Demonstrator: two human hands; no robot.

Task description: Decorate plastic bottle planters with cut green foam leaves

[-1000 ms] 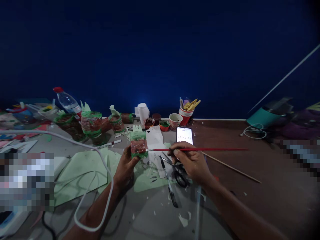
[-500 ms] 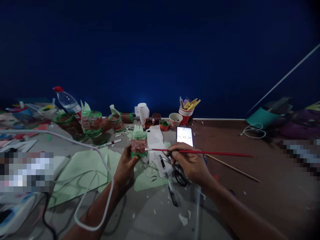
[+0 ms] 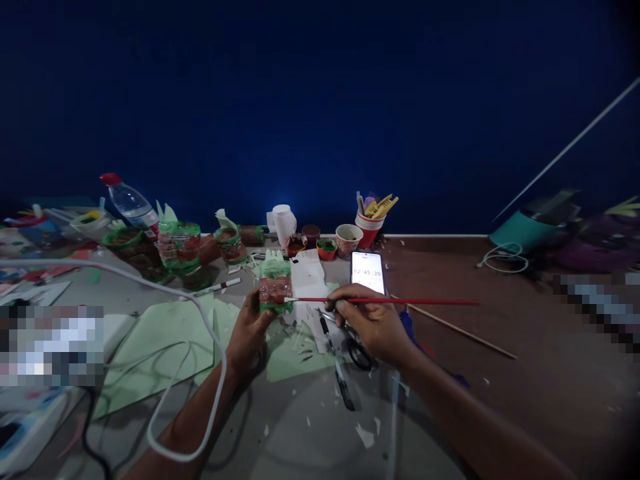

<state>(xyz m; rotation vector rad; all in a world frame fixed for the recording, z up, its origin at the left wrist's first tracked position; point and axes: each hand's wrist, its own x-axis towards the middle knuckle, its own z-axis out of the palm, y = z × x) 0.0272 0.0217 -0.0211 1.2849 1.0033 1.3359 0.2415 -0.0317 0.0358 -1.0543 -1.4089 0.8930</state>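
- I see a cluttered desk before a dark blue wall.
- My left hand grips the small bottle upright.
- My right hand pinches the red brush, tip touching the bottle.

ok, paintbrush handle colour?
Red paintbrush handle, head view; right hand holds it, left hand holds the painted container.

Right of the phone the brown top lay open, crossed only by a stick. The grey strip was free but for scraps. The brush in the right hand barred the gap to the jar in the left hand; scissors and a pen lay beneath. A cable looped across the left; cups and a bottle crowded the back.
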